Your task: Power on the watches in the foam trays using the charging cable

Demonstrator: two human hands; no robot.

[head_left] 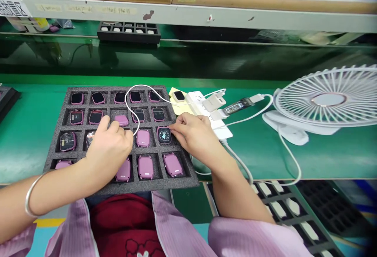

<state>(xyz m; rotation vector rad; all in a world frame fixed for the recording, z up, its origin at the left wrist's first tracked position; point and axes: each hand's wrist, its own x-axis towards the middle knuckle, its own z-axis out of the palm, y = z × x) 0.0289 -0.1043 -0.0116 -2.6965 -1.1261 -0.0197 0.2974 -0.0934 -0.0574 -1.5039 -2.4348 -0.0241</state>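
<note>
Head view: where does the right hand [193,131] stand?
At the right edge of the lit watch [164,135], thumb and fingertips drawn together against its side. Whether they grip it or only touch it, I cannot tell.
So the watch lies which way?
Just left of those fingertips, in the rightmost compartment of the tray [156,185], second row from the person. Its long axis seems to run toward and away from the wearer.
And the left hand [110,143]?
Farther off, curled over the tray, with a face-down watch [143,138] between it and the lit one. A white cable [125,98] runs up to it; the end is hidden, so I cannot say if it is held.
How does the lit watch look?
Face up, pinkish-purple case, dark screen with a pale dial glowing.
Beyond?
A power strip [225,131], then a fan [326,99], both to the right.
</note>
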